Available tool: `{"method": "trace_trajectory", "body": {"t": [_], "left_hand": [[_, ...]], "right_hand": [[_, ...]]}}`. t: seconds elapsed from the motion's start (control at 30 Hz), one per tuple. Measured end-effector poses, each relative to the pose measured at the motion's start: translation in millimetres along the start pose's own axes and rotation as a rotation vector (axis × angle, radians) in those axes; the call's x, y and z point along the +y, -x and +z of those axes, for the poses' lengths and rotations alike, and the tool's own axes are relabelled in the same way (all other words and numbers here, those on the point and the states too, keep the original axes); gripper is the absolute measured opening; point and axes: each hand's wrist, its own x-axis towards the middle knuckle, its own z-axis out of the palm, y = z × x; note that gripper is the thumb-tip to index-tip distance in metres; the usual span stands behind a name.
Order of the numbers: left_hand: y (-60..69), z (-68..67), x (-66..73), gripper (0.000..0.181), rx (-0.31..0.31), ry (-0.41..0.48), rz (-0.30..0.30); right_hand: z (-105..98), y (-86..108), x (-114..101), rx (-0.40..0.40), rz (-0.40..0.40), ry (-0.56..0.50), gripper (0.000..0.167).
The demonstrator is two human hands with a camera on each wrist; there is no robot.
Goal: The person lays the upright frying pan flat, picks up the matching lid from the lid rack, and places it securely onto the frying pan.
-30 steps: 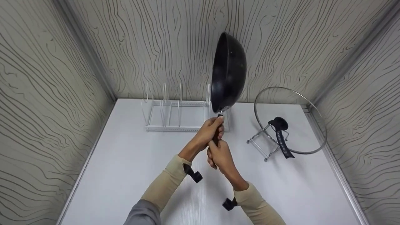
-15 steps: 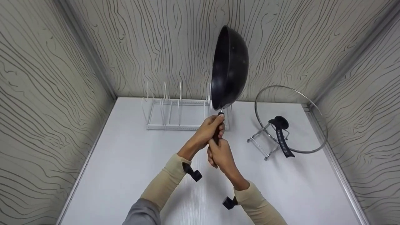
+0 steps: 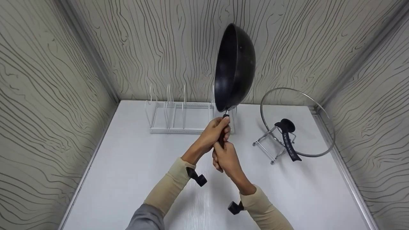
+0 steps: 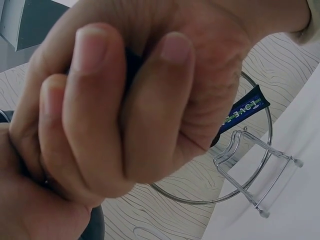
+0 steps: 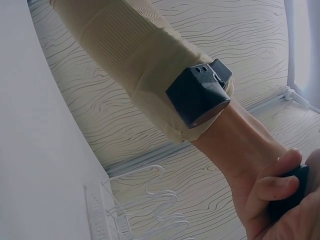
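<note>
My left hand (image 3: 213, 133) grips the black handle (image 3: 221, 138) of a deep black wok (image 3: 238, 68) close to the bowl. Lower on the same handle, my right hand (image 3: 226, 156) has its fingers wrapped round the end. The wok is held up on its side, its hollow turned to the left. Its bowl covers the right end of a white wire rack (image 3: 191, 130). In the left wrist view, the curled fingers of the right hand (image 4: 115, 115) fill the middle. The right wrist view shows the left hand (image 5: 265, 200) round the dark handle.
At the right, a glass lid (image 3: 314, 156) with a black handle (image 3: 289, 145) leans on a small metal stand (image 3: 265, 150). The white table (image 3: 134, 179) is enclosed by wood-patterned panels at the back and both sides.
The wok's bowl has risen slightly against the back panel, and its hollow shows a little more. Both hands keep their grip on the handle. Rack, lid and stand stay where they were.
</note>
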Motion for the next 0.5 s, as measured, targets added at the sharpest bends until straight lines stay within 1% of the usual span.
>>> {"method": "trace_trajectory", "body": {"t": [0.17, 0.37, 0.5], "left_hand": [[-0.4, 1.5, 1.3, 0.026, -0.001, 0.016, 0.014], [0.1, 1.8, 0.7, 0.024, -0.015, 0.041, 0.031], [0.8, 1.9, -0.6, 0.023, -0.023, 0.061, 0.031]], "right_hand": [[-0.7, 0.0, -1.2, -0.010, -0.017, -0.021, 0.046], [-1.0, 1.0, -1.3, -0.021, -0.003, -0.043, 0.045], [-1.9, 1.5, 0.8, -0.038, -0.007, -0.073, 0.045]]}}
